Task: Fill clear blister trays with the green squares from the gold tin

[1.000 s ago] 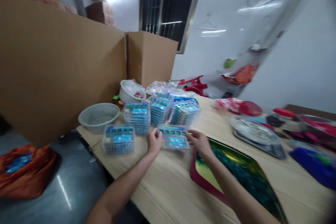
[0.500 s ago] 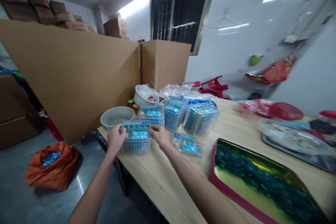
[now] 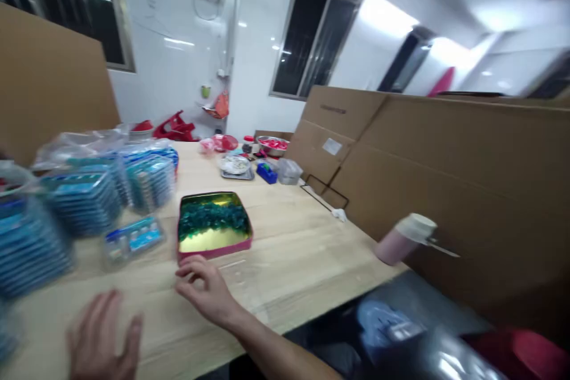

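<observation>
At the lower left, blurred by motion, my left hand (image 3: 104,335) is over the table with its fingers spread and nothing in it. My right hand (image 3: 207,288) is just in front of a tray (image 3: 214,252) with a magenta rim and gold inside, which holds dark green, shiny pieces. Its fingers are curved and apart, with nothing visible between them. A single clear plastic case with blue contents (image 3: 138,238) lies flat beyond my left hand. Faint outlines of a clear plastic piece (image 3: 243,273) show on the wood right of my right hand.
Stacks of similar clear cases (image 3: 84,199) fill the table's left side. Farther back are a blue tape dispenser (image 3: 266,173), a clear container (image 3: 289,172) and a bowl of red pieces (image 3: 273,146). A pink bottle (image 3: 403,240) stands near the right edge, before a cardboard wall (image 3: 445,172).
The view has swung right. Both hands have let go of the stack of clear cases at the left and moved right, my right hand to the tray's near edge.
</observation>
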`<state>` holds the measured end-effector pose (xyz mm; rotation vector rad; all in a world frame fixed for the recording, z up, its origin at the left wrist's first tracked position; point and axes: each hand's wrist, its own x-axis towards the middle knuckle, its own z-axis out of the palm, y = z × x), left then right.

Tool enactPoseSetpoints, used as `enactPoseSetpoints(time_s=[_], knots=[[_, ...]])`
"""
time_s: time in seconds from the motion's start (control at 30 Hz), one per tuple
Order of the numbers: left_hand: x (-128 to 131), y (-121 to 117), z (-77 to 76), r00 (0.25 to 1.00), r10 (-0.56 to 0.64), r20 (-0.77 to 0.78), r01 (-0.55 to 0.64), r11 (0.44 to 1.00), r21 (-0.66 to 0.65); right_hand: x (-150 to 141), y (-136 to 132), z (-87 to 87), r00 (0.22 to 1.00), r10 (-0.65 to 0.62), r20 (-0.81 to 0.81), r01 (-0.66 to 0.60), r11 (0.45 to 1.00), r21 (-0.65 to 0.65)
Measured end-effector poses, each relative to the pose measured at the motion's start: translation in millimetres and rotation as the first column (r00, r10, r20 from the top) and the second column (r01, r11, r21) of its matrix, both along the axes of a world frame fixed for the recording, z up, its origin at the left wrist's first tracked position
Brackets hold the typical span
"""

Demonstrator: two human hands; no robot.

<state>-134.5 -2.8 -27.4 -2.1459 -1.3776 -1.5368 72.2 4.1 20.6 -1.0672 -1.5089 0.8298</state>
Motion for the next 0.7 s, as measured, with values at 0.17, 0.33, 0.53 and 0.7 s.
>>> enactPoseSetpoints(time_s=[0.17,0.33,0.53,0.7], knots=[[132,-15,-26.8,0.871,-0.364,-0.33,0.392,0.92,0.019,188,-38,-27.5,0.778,-0.532,0.333,0.544,0.837,0.067],[174,-22,-50.2,0.744,-0.389,-0.543,0.466,0.885,0.004,325,-80,-47.5,0.139,-0.563,0.815,0.888,0.435,0.149],[164,-17,-84.9,0.732,-0.337,-0.592,0.426,0.905,0.011,331,-108,-55.5,0.148,-0.376,0.915,0.87,0.489,0.06],[136,-22,-74.7,0.7,-0.408,-0.586,0.354,0.911,-0.212,233,-77,-68.2,0.402,-0.309,0.862,0.644,0.765,-0.026]])
